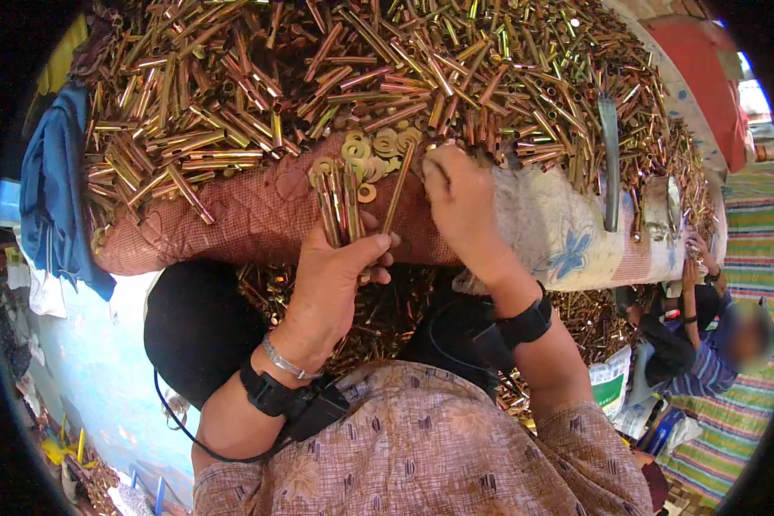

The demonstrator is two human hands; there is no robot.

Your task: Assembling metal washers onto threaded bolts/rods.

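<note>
My left hand (344,258) is closed round a bundle of brass-coloured metal tubes (337,202), which point up and away from me. One more thin metal rod (399,189) slants up between its thumb and fingers, apart from the bundle. Just right of that rod, my right hand (457,193) is closed with its fingers curled at the edge of the heap; what they hold, if anything, is hidden. Several flat brass-coloured washers (361,153) lie on the padded cloth (232,202) between and beyond my hands.
A large heap of metal tubes (275,77) covers the far work surface, with more tubes below the cloth. At right a dark curved strip (609,163) lies on the heap's edge. A co-worker (705,344) reaches into the far right end. Blue clothing (56,181) hangs at left.
</note>
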